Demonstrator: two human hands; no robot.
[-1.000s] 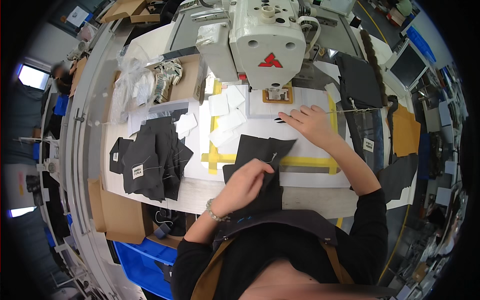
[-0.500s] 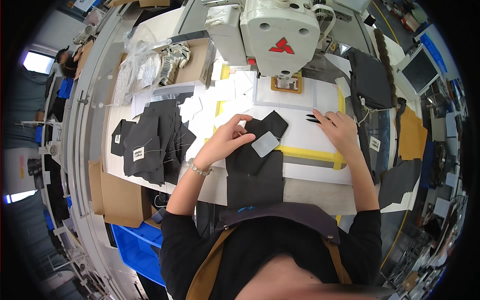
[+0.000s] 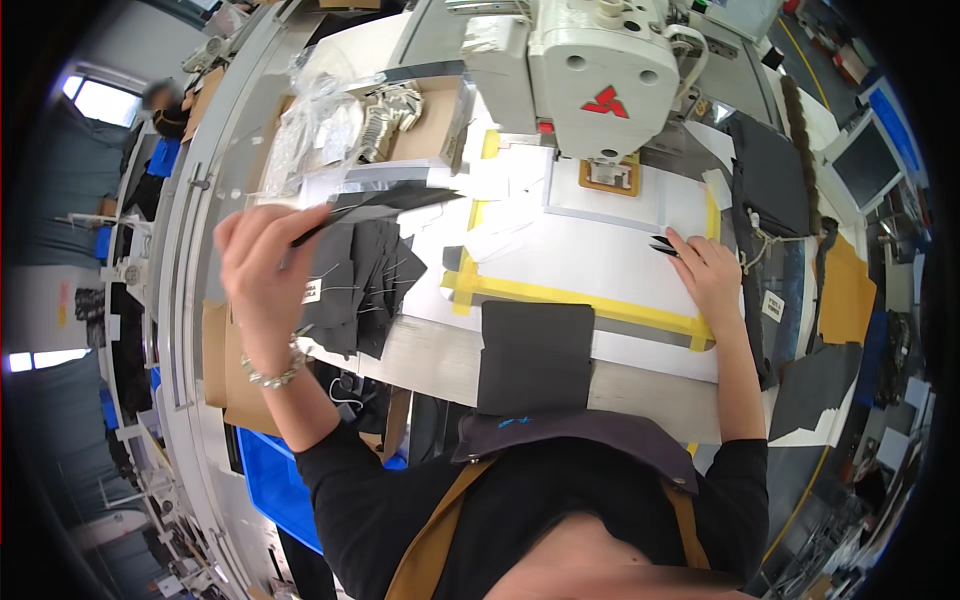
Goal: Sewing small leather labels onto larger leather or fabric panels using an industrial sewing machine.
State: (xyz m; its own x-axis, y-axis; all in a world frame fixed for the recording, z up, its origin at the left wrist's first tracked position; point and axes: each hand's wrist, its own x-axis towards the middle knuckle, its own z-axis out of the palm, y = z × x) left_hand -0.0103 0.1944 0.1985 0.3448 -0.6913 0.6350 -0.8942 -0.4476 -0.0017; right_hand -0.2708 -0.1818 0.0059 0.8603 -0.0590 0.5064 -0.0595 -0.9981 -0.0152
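My left hand [image 3: 262, 285] is raised over the left side of the table, its fingers pinched on the edge of a dark fabric piece [image 3: 395, 203] that stretches out to the right. Under it lies a pile of black cut fabric pieces [image 3: 375, 285] with loose threads and a white label. My right hand [image 3: 714, 280] holds black tweezers [image 3: 664, 246], their tips apart, above the white sheet [image 3: 600, 255] bordered with yellow tape. Another dark fabric piece [image 3: 537, 355] lies flat at the table's near edge, in front of me.
A sewing machine head [image 3: 600, 90] stands over a small orange frame [image 3: 609, 177]. At the back left, a cardboard box [image 3: 445, 130] holds bundled labels beside clear plastic bags [image 3: 315, 125]. Folded black fabric [image 3: 768, 175] lies at right. A blue bin [image 3: 275, 490] sits below the table.
My left hand has moved from the middle to the left and up, carrying a dark fabric piece off the one at the near edge. The right hand still holds the tweezers.
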